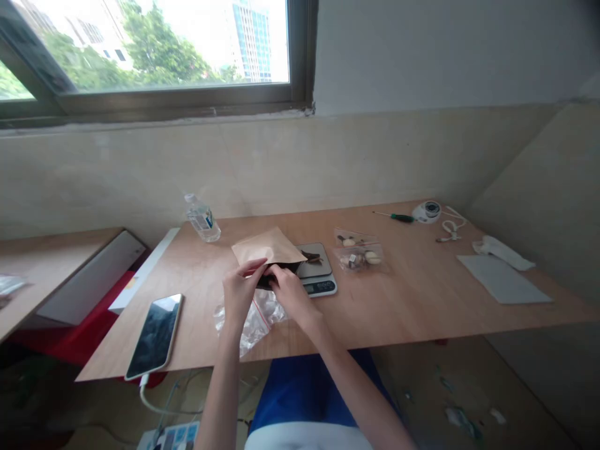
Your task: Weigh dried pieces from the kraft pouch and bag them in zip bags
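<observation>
Bag (267, 245): brown paper; mouth open on near side, dark inside; tilted over bench (412, 306), left of scale (324, 265)

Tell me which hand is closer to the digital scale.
Right. The right hand is just left of the digital scale, at the opening of the paper bag; the left hand is farther left.

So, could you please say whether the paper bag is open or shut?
Open: the paper bag gapes, its dark inside showing beside the right hand.
</observation>
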Demonstrator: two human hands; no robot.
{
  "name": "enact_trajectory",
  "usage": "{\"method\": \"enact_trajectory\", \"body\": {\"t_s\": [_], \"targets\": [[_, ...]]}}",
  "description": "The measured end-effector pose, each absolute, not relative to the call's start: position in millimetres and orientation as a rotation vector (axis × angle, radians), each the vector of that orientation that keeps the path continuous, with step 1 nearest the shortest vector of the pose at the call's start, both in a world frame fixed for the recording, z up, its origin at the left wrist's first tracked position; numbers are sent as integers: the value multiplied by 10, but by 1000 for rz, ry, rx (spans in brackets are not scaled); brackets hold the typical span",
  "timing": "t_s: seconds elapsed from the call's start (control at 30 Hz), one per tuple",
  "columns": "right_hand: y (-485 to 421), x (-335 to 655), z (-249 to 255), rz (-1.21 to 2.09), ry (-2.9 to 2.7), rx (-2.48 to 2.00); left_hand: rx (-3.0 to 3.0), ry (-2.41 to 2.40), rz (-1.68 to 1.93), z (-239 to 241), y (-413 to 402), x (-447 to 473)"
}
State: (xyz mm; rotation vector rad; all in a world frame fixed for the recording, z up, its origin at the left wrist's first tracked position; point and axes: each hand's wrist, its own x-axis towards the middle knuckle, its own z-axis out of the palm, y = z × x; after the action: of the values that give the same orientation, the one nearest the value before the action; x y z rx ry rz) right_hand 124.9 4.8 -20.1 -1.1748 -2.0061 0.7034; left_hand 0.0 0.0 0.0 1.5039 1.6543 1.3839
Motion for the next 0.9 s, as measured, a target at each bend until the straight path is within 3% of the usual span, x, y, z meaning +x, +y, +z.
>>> {"method": "enact_trajectory", "body": {"t_s": [0.13, 0.3, 0.53, 0.77, 0.9], "targets": [[-175, 1546, -89, 721, -1795, -932, 1492, 1673, 1405, -6, 22, -60], [-79, 1944, -357, 472, -1488, -1100, 1457, 1727, 1478, -4, 29, -134], [532, 2031, -822, 433, -1861, -1132, 1448, 1749, 1487, 27, 25, -145], [296, 1846, -638, 216, -1752, -1083, 1405, 1723, 1511, 29, 40, -156], [-21, 1606, -431, 303, -1877, -902, 1411, 1695, 1492, 13, 50, -119]]}}
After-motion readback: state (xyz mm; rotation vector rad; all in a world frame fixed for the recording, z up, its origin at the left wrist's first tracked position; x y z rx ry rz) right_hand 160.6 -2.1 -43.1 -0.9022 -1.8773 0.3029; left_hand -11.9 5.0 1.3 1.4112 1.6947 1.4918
